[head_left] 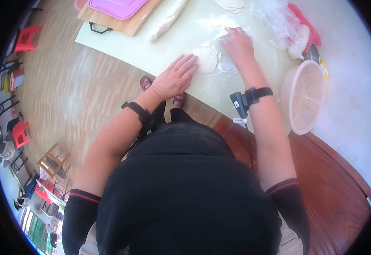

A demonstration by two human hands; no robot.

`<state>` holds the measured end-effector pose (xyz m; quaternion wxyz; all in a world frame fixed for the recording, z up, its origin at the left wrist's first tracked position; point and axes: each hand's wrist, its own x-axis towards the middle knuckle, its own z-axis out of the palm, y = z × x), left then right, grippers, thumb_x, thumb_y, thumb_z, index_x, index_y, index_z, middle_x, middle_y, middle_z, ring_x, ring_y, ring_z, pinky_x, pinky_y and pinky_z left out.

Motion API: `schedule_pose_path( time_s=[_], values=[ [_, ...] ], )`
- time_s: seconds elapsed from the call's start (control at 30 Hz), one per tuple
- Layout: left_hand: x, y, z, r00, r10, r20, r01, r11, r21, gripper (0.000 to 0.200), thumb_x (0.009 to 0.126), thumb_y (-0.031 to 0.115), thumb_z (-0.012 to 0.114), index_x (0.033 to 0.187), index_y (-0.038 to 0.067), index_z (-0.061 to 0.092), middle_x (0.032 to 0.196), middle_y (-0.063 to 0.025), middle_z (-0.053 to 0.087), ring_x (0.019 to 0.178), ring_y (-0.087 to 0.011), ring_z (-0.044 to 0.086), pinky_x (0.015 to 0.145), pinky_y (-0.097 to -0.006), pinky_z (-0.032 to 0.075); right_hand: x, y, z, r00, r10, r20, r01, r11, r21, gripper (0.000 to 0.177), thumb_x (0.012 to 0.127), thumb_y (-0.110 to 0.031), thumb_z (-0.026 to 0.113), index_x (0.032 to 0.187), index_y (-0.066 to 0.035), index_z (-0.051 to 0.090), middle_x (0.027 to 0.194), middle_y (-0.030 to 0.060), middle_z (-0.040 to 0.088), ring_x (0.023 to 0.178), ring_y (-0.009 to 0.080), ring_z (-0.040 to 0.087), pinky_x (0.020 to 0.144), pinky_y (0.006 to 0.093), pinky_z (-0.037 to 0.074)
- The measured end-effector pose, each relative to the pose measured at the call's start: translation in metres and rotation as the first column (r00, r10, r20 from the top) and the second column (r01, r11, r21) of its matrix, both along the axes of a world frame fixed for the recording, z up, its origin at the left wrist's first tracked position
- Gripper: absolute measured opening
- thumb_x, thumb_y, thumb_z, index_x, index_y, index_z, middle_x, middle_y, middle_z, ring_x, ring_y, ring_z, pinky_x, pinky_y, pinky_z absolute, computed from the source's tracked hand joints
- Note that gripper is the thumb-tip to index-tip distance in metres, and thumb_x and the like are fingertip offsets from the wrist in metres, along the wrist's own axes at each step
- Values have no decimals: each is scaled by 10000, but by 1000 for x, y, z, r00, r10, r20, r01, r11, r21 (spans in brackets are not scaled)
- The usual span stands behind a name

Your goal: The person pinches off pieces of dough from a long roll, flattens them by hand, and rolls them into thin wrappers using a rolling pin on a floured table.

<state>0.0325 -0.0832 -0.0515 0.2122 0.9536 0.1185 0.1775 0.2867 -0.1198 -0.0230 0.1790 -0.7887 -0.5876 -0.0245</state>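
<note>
A thin round dough wrapper (205,59) lies on the pale, floured work mat. My left hand (177,76) rests flat at its left edge, fingers stretched out and the fingertips touching or nearly touching the dough. To the right and farther up, my right hand (239,46) is bent down over the loose flour (216,24). Its fingers are curled together, and whatever they pinch is hidden beneath them. A long roll of dough (168,20) lies beyond my left hand. More flattened wrappers (230,4) are stacked at the far edge of the view.
A wooden board (130,26) with a purple plastic lid (121,7) on it is at the upper left. On the right are a pink plastic basket (306,97), a metal bowl (312,53) and crumpled clear plastic bags (279,21). Red stools (27,38) stand on the floor.
</note>
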Motion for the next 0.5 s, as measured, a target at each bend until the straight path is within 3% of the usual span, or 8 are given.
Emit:
schedule_pose_path(
  time_s=[0.07, 0.17, 0.3, 0.37, 0.5],
  values=[
    [0, 0, 0, 1000, 2, 2, -2, 1000, 2, 460, 836, 67, 579, 1282, -6, 498, 1403, -184, 443, 1353, -341, 392, 1142, -468, 314, -1, 4, -7, 996, 83, 23, -77, 980, -183, 173, 892, -224, 598, 997, -91, 632, 990, 96, 631, 991, 273, 594, 932, 442, 411],
    [0, 1, 1, 1000, 6, -1, -6, 1000, 5, 463, 836, 67, 579, 1286, -6, 496, 1406, -185, 440, 1355, -341, 390, 1143, -469, 311, -7, -1, -7, 995, 94, -28, -98, 971, -218, 160, 904, -218, 572, 988, -97, 636, 983, 89, 636, 978, 270, 595, 924, 438, 413],
    [-2, 1, 1, 1000, 1, 4, -1, 1000, -22, 462, 836, 68, 580, 1284, -5, 499, 1410, -184, 438, 1356, -340, 388, 1144, -469, 311, -19, -20, 10, 982, 77, -173, -116, 966, -232, 159, 905, -219, 572, 956, -87, 644, 961, 90, 640, 966, 269, 602, 920, 434, 411],
    [-1, 0, -1, 1000, -4, 7, 4, 1000, -19, 460, 836, 68, 581, 1283, -5, 500, 1409, -183, 439, 1356, -339, 388, 1144, -468, 311, -25, -29, 11, 927, 102, -360, -204, 945, -257, 173, 907, -219, 570, 929, -67, 651, 935, 104, 639, 951, 274, 607, 909, 436, 415],
    [-1, 0, 0, 1000, 6, 7, -6, 1000, -11, 453, 838, 65, 573, 1280, -4, 503, 1406, -180, 445, 1356, -336, 388, 1145, -465, 312, -23, -32, 11, 949, 156, -275, -201, 969, -145, 192, 886, -231, 609, 924, -50, 659, 921, 113, 642, 928, 280, 615, 907, 443, 422]
  ],
)
